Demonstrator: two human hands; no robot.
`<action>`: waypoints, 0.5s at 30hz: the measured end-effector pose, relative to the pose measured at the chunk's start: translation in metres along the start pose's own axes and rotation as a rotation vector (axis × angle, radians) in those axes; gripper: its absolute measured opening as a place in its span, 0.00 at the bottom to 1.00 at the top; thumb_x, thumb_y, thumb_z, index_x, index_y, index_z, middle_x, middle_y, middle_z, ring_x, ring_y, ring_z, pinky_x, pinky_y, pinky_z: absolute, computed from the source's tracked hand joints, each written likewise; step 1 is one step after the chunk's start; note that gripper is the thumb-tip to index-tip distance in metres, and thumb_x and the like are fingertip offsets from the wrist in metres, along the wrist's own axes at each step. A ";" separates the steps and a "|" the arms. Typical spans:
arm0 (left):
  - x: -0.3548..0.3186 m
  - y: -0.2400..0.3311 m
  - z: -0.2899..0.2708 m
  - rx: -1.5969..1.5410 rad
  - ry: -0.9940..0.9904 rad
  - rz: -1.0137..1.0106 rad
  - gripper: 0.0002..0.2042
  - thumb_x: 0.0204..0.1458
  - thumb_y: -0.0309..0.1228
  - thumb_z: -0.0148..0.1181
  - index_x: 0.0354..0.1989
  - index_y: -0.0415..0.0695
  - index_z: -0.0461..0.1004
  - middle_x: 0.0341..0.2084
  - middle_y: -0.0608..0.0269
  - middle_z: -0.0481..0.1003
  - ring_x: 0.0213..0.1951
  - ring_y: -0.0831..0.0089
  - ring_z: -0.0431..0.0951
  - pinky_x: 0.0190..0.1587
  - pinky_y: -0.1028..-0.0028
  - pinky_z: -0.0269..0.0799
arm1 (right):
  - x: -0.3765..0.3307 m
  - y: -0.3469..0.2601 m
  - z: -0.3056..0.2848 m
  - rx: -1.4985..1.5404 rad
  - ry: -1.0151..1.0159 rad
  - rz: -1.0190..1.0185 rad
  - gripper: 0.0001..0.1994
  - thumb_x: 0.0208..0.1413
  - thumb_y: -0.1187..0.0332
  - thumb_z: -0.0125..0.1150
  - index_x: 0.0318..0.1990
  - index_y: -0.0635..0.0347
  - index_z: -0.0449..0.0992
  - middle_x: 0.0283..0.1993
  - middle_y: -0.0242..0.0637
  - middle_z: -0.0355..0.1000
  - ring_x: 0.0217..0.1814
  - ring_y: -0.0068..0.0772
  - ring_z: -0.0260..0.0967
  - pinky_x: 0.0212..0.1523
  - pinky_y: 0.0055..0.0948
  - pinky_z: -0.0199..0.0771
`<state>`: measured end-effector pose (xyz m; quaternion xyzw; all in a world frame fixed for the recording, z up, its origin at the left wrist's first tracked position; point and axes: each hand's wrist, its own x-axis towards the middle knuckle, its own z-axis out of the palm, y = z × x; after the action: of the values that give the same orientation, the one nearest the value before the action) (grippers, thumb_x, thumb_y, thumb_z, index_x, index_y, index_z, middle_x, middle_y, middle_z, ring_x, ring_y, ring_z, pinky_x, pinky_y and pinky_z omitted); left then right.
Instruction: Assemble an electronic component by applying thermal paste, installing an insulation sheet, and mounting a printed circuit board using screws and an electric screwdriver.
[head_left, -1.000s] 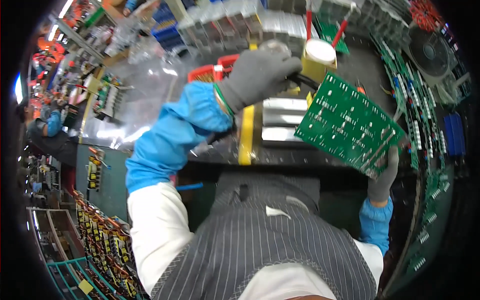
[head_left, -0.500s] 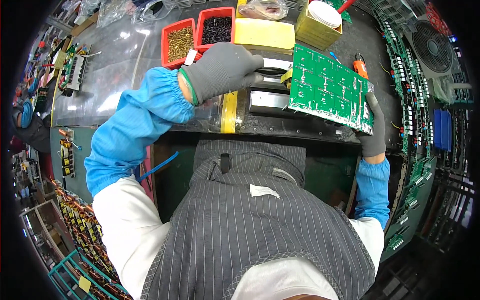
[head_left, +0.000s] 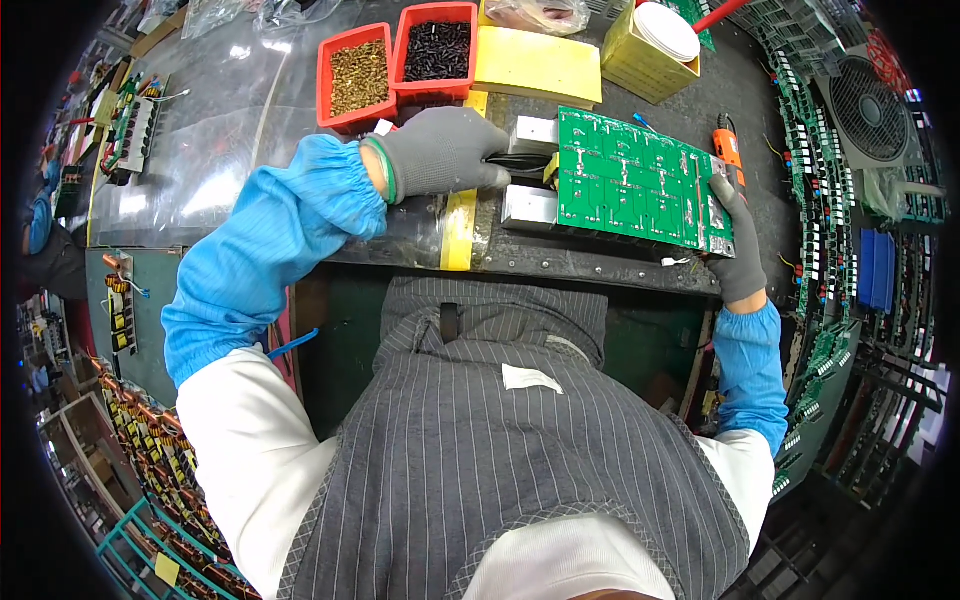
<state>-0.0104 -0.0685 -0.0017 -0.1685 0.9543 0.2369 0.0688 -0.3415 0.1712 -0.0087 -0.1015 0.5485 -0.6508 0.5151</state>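
Observation:
A green circuit board [head_left: 640, 180], solder side up, lies level above two silver metal blocks [head_left: 530, 207] at the bench's front edge. My right hand [head_left: 738, 240], in a grey glove, grips the board's right end, thumb on top and the other fingers mostly hidden beneath. Black wires [head_left: 520, 162] come out from the board's left side between the two blocks. My gloved left hand [head_left: 440, 150] is closed on these wires, pinching them between thumb and fingers. A bit of yellow tape [head_left: 551, 170] shows where the wires meet the board.
Behind my left hand stand red bins of brass parts [head_left: 358, 80] and black screws [head_left: 437, 52]. A yellow pad [head_left: 537, 65] and a yellow box [head_left: 650, 55] are farther back. An orange-handled tool [head_left: 728, 150] lies beyond the board's right end. Racked boards [head_left: 800, 180] line the right side.
The board has shifted left and turned from a tilt to nearly level over the metal blocks. My left hand has come slightly lower and now pinches the black wires.

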 end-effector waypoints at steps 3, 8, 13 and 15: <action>-0.001 -0.001 -0.002 -0.041 0.003 -0.014 0.20 0.59 0.49 0.62 0.48 0.44 0.80 0.35 0.46 0.81 0.43 0.49 0.83 0.47 0.55 0.77 | -0.001 0.002 0.003 -0.008 0.042 0.001 0.22 0.62 0.71 0.67 0.60 0.64 0.66 0.45 0.47 0.80 0.37 0.39 0.84 0.34 0.41 0.91; -0.005 -0.005 0.008 0.015 0.080 -0.005 0.19 0.60 0.47 0.62 0.47 0.44 0.78 0.36 0.50 0.79 0.41 0.50 0.82 0.45 0.55 0.77 | 0.000 0.005 0.004 -0.022 0.025 0.018 0.21 0.62 0.70 0.66 0.59 0.66 0.67 0.46 0.48 0.80 0.38 0.40 0.85 0.36 0.40 0.91; -0.020 0.024 -0.003 -0.034 0.305 0.155 0.19 0.57 0.45 0.67 0.48 0.44 0.76 0.42 0.55 0.77 0.45 0.55 0.79 0.47 0.58 0.75 | -0.004 0.003 0.011 -0.055 0.038 0.036 0.22 0.64 0.67 0.65 0.60 0.65 0.67 0.47 0.47 0.80 0.39 0.38 0.85 0.38 0.37 0.91; -0.030 0.045 -0.002 -0.213 0.178 0.128 0.23 0.55 0.45 0.68 0.51 0.43 0.75 0.41 0.55 0.77 0.45 0.54 0.79 0.47 0.59 0.75 | -0.006 0.001 0.013 -0.043 0.009 0.080 0.22 0.65 0.67 0.65 0.61 0.64 0.65 0.48 0.47 0.80 0.39 0.37 0.84 0.37 0.36 0.91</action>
<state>0.0014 -0.0235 0.0254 -0.1340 0.9349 0.3249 -0.0496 -0.3292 0.1677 -0.0016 -0.0877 0.5680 -0.6184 0.5359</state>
